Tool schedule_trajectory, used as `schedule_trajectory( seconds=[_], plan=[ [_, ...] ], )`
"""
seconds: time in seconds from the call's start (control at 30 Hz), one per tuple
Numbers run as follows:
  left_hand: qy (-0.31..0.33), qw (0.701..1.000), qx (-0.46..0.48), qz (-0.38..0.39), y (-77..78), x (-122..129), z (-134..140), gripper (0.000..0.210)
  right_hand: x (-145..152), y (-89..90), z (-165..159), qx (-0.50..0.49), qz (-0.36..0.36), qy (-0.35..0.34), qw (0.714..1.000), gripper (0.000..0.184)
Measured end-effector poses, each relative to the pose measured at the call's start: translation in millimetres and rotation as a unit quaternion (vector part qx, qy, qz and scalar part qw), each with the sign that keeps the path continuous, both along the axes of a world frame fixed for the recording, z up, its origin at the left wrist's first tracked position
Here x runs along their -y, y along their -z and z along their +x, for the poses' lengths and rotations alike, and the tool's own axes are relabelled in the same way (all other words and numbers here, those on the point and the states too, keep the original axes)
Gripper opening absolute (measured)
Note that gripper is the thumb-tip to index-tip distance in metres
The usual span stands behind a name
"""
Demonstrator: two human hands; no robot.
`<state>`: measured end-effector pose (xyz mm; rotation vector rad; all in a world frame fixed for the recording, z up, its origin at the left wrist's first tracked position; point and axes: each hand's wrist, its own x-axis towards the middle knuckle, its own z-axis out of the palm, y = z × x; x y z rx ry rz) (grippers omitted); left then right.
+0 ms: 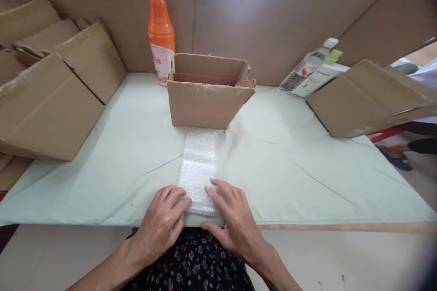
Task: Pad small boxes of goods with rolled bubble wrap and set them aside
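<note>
Nearest is dark flowered clothing (pixel 191 259) below the table's front edge, with the person's two hands just above it. The left hand (pixel 165 216) has its fingers loosely bent at the left side of a strip of bubble wrap (pixel 198 170); whether they pinch it, I cannot tell. The right hand (pixel 235 218) is spread, fingertips on the strip's right side, thumb well apart from them near the table edge. The strip lies flat on a pale green tablecloth (pixel 259 173), its far end just short of an open cardboard box (pixel 201 105). Stacked boxes (pixel 51 104) stand to the left; another box (pixel 358 100) sits tilted at the right. Behind the open box, an orange bottle (pixel 161 32) stands upright, while a clear bottle (pixel 312 63) leans beside a white container (pixel 319 79), before a cardboard wall (pixel 266 22).
</note>
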<state>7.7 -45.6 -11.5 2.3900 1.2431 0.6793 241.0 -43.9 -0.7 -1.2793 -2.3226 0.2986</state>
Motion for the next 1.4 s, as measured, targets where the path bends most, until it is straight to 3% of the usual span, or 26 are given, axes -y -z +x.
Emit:
schedule_trajectory(
  seconds=[0.1,0.2,0.33,0.4,0.5,0.6,0.73,0.8,0.9,1.07,1.17,1.3,1.4],
  plan=[
    [0.010,0.999,0.039,0.006,-3.2,-4,-2,0.033,0,2.8,-7,-0.048,-0.017,-0.007,0.999,0.025],
    [0.016,0.997,0.061,-0.044,-10.4,-12,-3,0.027,-4,8.4,-11,-0.114,-0.040,0.027,0.992,0.024],
    [-0.036,0.997,0.040,-0.060,-7.9,-34,2,0.026,-6,9.8,-9,-0.095,0.041,0.093,0.990,0.032],
    [-0.068,0.996,0.031,-0.040,-1.7,-44,5,0.027,-6,8.5,-9,-0.062,0.061,0.086,0.993,0.034],
    [-0.095,0.994,0.052,0.004,3.8,-50,7,0.028,-9,7.1,-13,-0.011,0.035,0.032,0.999,0.032],
    [-0.059,0.994,0.083,0.032,-0.4,-43,1,0.034,-17,6.8,-16,-0.032,0.009,0.019,0.999,0.025],
    [-0.009,0.995,0.094,-0.012,-9.8,-29,-8,0.042,-22,6.1,-15,-0.115,-0.049,0.020,0.992,0.021],
    [-0.035,0.994,0.097,-0.034,-10.0,-29,-8,0.040,-22,5.5,-14,-0.121,-0.053,0.032,0.991,0.024],
    [-0.092,0.993,0.075,-0.026,-4.4,-40,-5,0.034,-22,4.1,-15,-0.075,0.008,0.061,0.995,0.033],
    [-0.158,0.984,0.072,-0.030,2.9,-53,-2,0.029,-34,5.0,-21,0.032,0.011,-0.003,0.999,0.035],
    [-0.234,0.943,0.196,-0.134,0.2,-42,-2,0.042,-46,8.4,-23,-0.002,0.003,0.006,1.000,0.031],
    [-0.269,0.800,0.413,-0.342,-5.2,-21,4,0.067,-46,9.2,-29,-0.127,-0.071,0.061,0.988,0.025],
    [-0.241,0.722,0.499,-0.415,-8.3,-17,11,0.082,-36,5.9,-35,-0.188,-0.173,0.066,0.965,0.022]
  ],
)
